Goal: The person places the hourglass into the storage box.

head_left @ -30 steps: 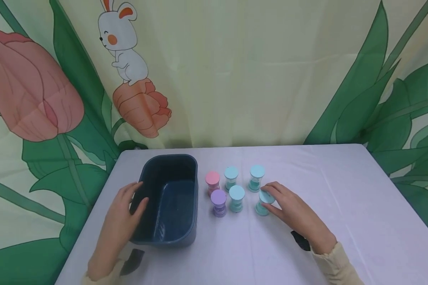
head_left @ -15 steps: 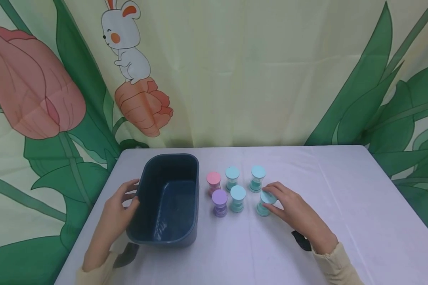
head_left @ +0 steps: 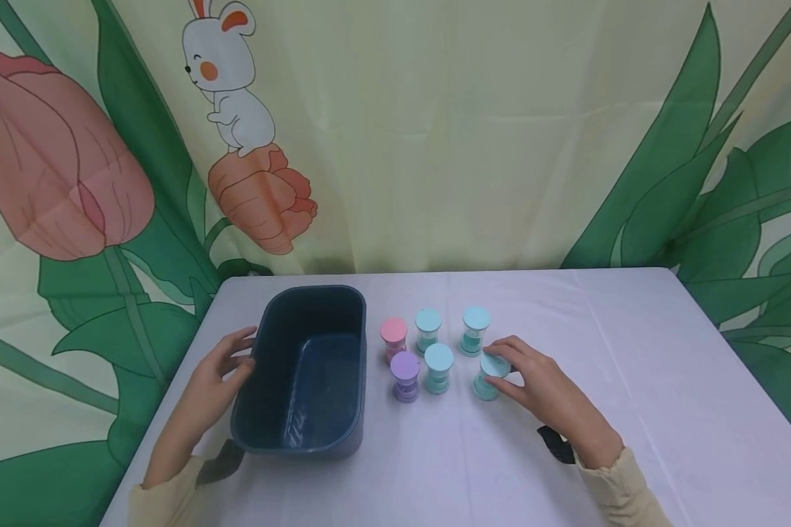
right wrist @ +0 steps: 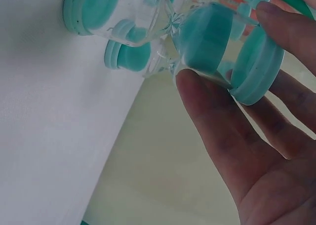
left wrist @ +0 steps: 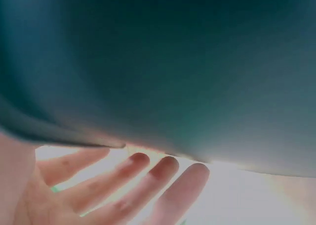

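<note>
A dark blue plastic bin (head_left: 329, 443) stands on the left half of the table. My left hand (head_left: 207, 388) is at its outer left wall, fingers extended near the rim; the left wrist view shows the fingers (left wrist: 168, 180) straight just beneath the bin's wall (left wrist: 148, 76). With thumb and fingertips, my right hand (head_left: 540, 384) pinches the upper part of a teal sand timer (head_left: 485, 386), which stands upright. Up close, that timer (right wrist: 207, 37) shows teal sand in a clear glass body. More upright sand timers stand nearby: pink (head_left: 393, 333), purple (head_left: 405, 375) and teal (head_left: 438, 366).
Two further teal sand timers, one behind the middle (head_left: 428, 329) and one farther right (head_left: 474, 329), stand in the back row. A white cloth covers the table (head_left: 606, 329). Behind it hangs a curtain (head_left: 435, 146) printed with a rabbit, a carrot and plants.
My left hand has shifted left, from over the bin's left rim to its outer side. The right hand and the sand timers have stayed in place.
</note>
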`<state>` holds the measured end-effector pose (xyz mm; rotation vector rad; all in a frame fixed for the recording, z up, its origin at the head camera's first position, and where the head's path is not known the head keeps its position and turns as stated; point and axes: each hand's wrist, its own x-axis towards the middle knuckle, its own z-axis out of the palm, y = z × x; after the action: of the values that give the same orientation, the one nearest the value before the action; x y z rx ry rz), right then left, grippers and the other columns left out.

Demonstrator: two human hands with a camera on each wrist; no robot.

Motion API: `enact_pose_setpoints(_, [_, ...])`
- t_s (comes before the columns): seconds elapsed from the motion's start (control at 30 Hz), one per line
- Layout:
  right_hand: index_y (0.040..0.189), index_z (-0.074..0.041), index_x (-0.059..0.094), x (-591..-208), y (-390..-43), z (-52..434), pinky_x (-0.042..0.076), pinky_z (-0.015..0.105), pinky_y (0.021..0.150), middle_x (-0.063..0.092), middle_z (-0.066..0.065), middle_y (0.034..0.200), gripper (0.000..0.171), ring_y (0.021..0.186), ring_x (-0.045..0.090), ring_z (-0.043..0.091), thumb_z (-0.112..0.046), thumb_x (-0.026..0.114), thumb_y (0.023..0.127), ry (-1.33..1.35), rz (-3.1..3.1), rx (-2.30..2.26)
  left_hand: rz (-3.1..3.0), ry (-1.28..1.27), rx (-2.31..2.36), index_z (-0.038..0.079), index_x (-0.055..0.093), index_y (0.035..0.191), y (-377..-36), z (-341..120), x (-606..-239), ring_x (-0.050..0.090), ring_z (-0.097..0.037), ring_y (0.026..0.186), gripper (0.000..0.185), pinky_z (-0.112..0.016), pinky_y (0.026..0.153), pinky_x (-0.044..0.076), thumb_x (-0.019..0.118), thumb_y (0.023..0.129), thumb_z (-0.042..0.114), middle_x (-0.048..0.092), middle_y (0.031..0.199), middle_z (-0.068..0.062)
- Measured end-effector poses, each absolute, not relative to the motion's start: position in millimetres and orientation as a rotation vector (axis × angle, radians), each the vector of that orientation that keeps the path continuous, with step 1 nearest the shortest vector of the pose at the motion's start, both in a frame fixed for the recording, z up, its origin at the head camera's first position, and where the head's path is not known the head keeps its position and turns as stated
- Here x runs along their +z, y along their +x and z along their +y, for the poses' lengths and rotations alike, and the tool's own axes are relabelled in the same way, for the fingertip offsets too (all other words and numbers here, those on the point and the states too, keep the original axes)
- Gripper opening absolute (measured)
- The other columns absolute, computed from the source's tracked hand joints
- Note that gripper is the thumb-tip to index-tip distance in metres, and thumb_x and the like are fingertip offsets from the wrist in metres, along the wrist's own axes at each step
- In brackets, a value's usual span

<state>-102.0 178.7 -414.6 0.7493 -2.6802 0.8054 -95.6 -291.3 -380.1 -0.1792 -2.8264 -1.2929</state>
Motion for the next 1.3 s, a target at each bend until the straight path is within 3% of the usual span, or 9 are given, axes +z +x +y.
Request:
enact_pose_setpoints(0.13, [0.115,-0.001,0.067,-415,-102,178,0.058,0.032,0.076,0.063,0.004,0.11,0.044,0.087,0.067,0.017,-0.008,0.085,0.076,0.736,-2.684,0.83,-2.821,-0.18,-1.341,0.007,0.035,0.152,-100,-296,-385,0.054,-0.044,0.125,0.053,-0.05,0.096,0.05,0.052,0.104,0.025,0.046,0.145,-0.025])
enact_pose_setpoints(0.33, [0.115,-0.003,0.067,-415,-102,178,0.058,0.033,0.076,0.063,0.002,0.11,0.044,0.089,0.067,0.016,-0.01,0.085,0.076,0.703,-2.697,0.84,-2.824,-0.155,-1.42,0.009,0.036,0.152,-105,-299,-389,0.052,-0.039,0.128,0.054,-0.02,0.09,0.047,0.051,0.104,0.031,0.046,0.147,-0.021])
enact_pose_setpoints(0.5, [0.115,-0.003,0.067,-415,-102,177,0.058,0.032,0.076,0.063,0.002,0.109,0.044,0.09,0.067,0.016,-0.009,0.086,0.076,0.683,-2.694,0.856,-2.823,-0.132,-1.488,0.011,0.035,0.152,-107,-300,-390,0.049,-0.039,0.132,0.056,-0.037,0.094,0.051,0.051,0.104,0.034,0.044,0.15,-0.02])
enact_pose_setpoints(0.57, [0.115,-0.003,0.067,-415,-102,177,0.058,0.031,0.076,0.063,0.002,0.109,0.044,0.091,0.067,0.016,-0.009,0.086,0.075,0.679,-2.695,0.863,-2.819,-0.126,-1.512,0.011,0.034,0.153,-108,-301,-390,0.048,-0.039,0.132,0.056,-0.035,0.093,0.052,0.051,0.104,0.035,0.044,0.15,-0.02])
enact_pose_setpoints(0.7, [0.115,-0.003,0.067,-416,-102,178,0.058,0.031,0.076,0.063,0.002,0.108,0.044,0.091,0.066,0.016,-0.009,0.086,0.075,0.689,-2.688,0.875,-2.797,-0.119,-1.565,0.013,0.035,0.153,-107,-303,-392,0.053,-0.009,0.125,0.056,-0.017,0.087,0.047,0.053,0.104,0.034,0.044,0.151,-0.017])
enact_pose_setpoints(0.8, [0.115,-0.003,0.067,-416,-103,178,0.058,0.031,0.076,0.062,0.002,0.108,0.044,0.091,0.066,0.015,-0.009,0.085,0.076,0.699,-2.683,0.883,-2.779,-0.122,-1.591,0.014,0.036,0.152,-107,-305,-395,0.048,0.009,0.115,0.056,-0.015,0.086,0.047,0.054,0.103,0.033,0.045,0.15,-0.016])
enact_pose_setpoints(1.3, [0.114,-0.005,0.068,-418,-105,178,0.058,0.029,0.075,0.063,0.001,0.107,0.044,0.089,0.068,0.015,-0.01,0.086,0.075,0.694,-2.69,0.858,-2.732,-0.099,-1.638,0.016,0.038,0.152,-106,-307,-404,0.048,0.002,0.12,0.054,-0.014,0.088,0.045,0.054,0.103,0.033,0.044,0.15,-0.012])
